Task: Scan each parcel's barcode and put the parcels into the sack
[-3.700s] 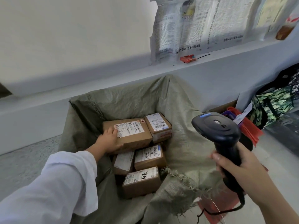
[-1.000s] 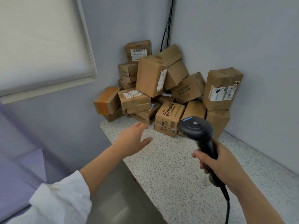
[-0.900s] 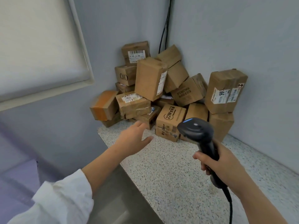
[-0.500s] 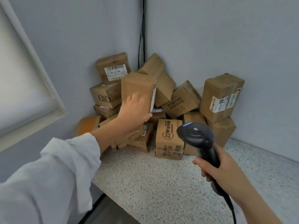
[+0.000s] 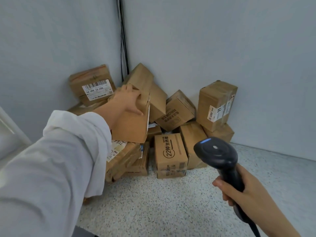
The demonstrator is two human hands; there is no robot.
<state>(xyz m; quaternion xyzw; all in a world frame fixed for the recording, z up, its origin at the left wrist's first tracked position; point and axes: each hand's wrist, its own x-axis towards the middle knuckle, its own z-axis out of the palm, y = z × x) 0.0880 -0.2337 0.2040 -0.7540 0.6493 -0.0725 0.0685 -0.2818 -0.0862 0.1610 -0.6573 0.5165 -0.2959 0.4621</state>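
Right now your left fingers (image 5: 129, 87) curl over the top edge of a tall parcel (image 5: 132, 125), with the thumb flat on its front face. Your left hand (image 5: 126, 100) grips it against the pile of parcels (image 5: 178, 111) stacked in the corner on the speckled counter (image 5: 153, 202). Your white sleeve (image 5: 59, 159) reaches forward. Your right hand (image 5: 239, 192) clasps the handle of the scanner (image 5: 215, 152), whose head is upright and level with the boxes.

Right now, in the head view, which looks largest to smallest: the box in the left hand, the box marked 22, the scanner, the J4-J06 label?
1. held box and scanner: look alike; scanner is nearer the camera, so unranked.
2. box marked 22, slightly smaller.
3. J4-J06 label, clearly smallest.
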